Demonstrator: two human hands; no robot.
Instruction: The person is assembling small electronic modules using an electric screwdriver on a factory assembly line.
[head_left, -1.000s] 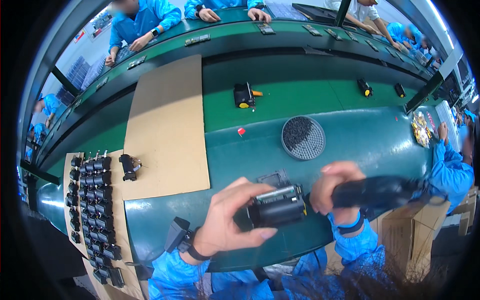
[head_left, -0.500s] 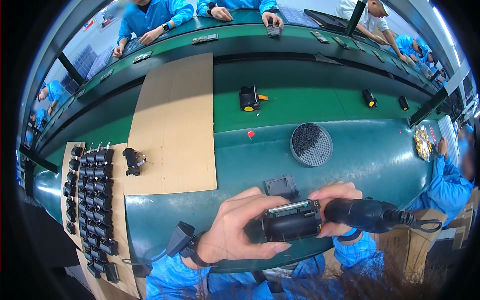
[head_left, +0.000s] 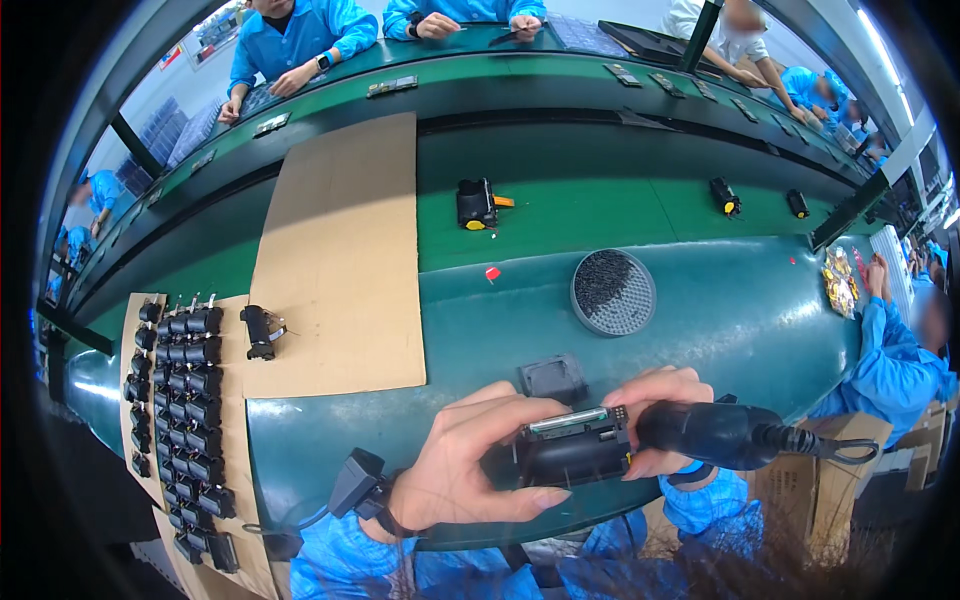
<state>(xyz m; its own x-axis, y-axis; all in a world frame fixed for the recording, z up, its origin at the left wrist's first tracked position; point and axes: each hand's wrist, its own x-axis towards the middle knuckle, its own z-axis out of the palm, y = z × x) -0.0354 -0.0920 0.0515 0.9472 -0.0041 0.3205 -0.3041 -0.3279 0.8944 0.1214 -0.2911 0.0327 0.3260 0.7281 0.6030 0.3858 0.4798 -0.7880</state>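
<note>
One black housing (head_left: 580, 460) is held in the left hand (head_left: 462, 455), one black tool (head_left: 690, 432) in the right hand (head_left: 662, 385). One square fixture (head_left: 550, 380) and one round dish (head_left: 616, 318) are counted on the bench (head_left: 720, 330); beyond its far edge, three black units (head_left: 475, 205) are spread.

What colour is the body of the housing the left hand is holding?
The housing is black, seen best in the head view.

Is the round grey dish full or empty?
Partly filled: small black pieces cover part of the round grey dish; its dimpled bottom shows elsewhere.
</note>
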